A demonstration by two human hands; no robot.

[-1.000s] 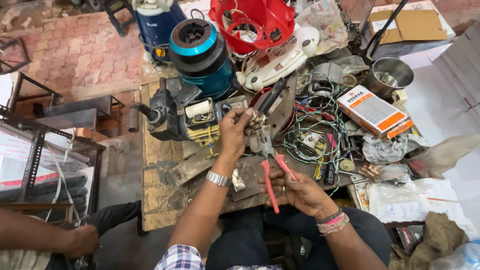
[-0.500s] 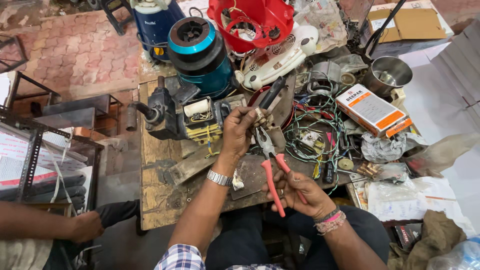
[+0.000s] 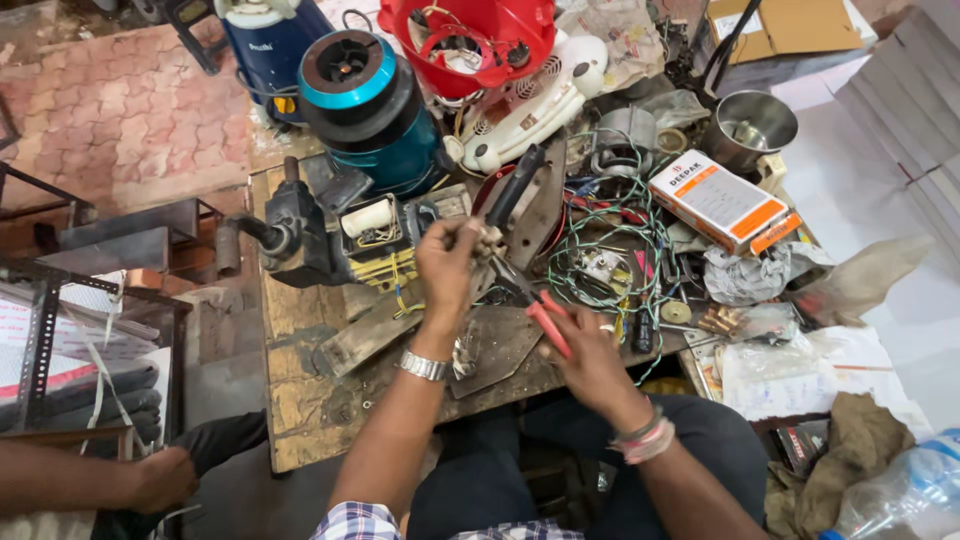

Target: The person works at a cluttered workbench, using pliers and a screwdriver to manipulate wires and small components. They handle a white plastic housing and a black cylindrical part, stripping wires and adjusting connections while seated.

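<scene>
Left hand (image 3: pixel 447 268) pinched on a small part, hidden by fingers. Right hand (image 3: pixel 583 345) clenched around red-handled pliers (image 3: pixel 530 300), tips lost in clutter over the table (image 3: pixel 300 410).

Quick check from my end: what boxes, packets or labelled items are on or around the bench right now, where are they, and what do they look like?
Small carton: right of the wire tangle, flat rectangle, white with orange bands.
Cardboard box: top right corner, brown, flaps open.
Blue appliance: top left, small pale label on its front.
Dark packet: lower right floor, partly hidden.
Plastic bottle: bottom right corner, clear, blue-labelled.
</scene>
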